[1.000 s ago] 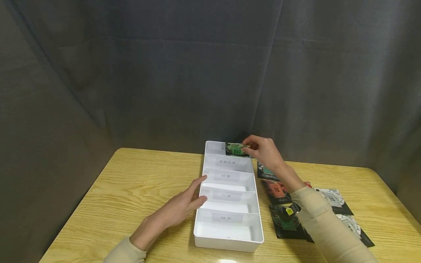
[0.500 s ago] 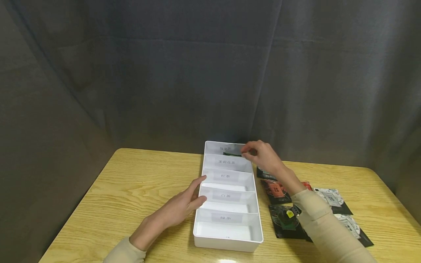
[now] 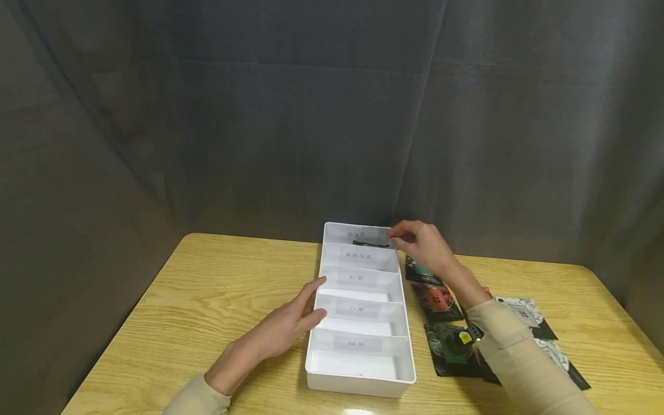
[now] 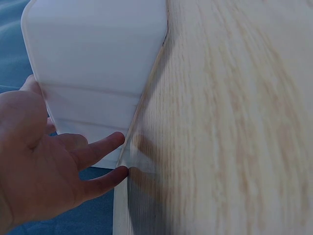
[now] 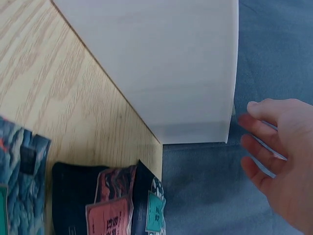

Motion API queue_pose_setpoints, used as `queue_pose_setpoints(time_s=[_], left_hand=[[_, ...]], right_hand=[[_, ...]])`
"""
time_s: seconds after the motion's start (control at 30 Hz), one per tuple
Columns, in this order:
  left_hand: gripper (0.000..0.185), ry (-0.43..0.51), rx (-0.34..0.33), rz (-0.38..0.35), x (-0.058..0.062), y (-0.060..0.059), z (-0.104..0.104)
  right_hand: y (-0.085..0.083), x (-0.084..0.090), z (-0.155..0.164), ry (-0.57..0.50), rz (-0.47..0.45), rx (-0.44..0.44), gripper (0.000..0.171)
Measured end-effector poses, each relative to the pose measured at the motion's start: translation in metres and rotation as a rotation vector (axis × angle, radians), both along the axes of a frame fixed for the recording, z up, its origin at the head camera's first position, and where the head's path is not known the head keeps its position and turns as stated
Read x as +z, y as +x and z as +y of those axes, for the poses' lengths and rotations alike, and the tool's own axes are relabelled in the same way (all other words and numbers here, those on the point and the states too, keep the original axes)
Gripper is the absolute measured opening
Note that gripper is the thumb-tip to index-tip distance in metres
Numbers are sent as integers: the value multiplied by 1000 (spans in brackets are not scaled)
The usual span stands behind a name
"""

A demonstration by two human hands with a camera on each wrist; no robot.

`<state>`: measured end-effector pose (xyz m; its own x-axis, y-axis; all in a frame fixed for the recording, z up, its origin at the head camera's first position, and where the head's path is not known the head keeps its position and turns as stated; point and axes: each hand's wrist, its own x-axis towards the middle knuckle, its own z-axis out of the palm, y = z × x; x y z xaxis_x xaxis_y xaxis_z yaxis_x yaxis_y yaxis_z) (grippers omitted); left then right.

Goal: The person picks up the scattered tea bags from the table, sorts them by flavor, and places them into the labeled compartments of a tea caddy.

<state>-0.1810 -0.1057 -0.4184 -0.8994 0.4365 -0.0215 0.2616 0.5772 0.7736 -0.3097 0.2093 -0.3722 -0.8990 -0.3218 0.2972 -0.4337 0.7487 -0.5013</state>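
A long white divided box [image 3: 360, 387] has several labelled compartments in a row. In its farthest compartment lies a dark green-edged tea packet [image 3: 370, 245], mostly hidden behind the divider. My right hand [image 3: 422, 245] is at the box's far right corner, fingers bent toward the thumb. The right wrist view shows that hand [image 5: 288, 152] beside the box's end with nothing in its loosely bent fingers. Along the box's left side rests my left hand [image 3: 280, 328], thumb and index finger at the rim. In the left wrist view its lower fingers [image 4: 100, 149] extend along the outer wall near the tabletop.
Right of the box lie several tea packets: a teal one [image 3: 419, 271], a red one [image 3: 437, 301], a dark green one [image 3: 451, 351] and white-patterned ones [image 3: 526, 314], partly under the right forearm. A grey curtain [image 3: 311, 144] stands behind the wooden table [image 3: 228, 276].
The green tea packet, held by my right hand above the far compartment a second ago, now sits down inside it. The right hand has let go and shifted slightly right. My left hand stays put.
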Motion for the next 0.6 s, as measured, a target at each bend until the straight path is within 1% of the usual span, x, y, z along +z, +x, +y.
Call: queue_pose_setpoints(time_s=[0.2, 0.37, 0.6], left_hand=[[61, 6, 1, -8, -1, 2, -4], [61, 8, 7, -2, -2, 1, -2], [61, -6, -21, -6, -3, -3, 2]], right_hand=[[-2, -3, 4, 5, -11, -4, 19], [-6, -3, 14, -8, -12, -21, 18], [-7, -8, 32, 6, -33, -28, 21]])
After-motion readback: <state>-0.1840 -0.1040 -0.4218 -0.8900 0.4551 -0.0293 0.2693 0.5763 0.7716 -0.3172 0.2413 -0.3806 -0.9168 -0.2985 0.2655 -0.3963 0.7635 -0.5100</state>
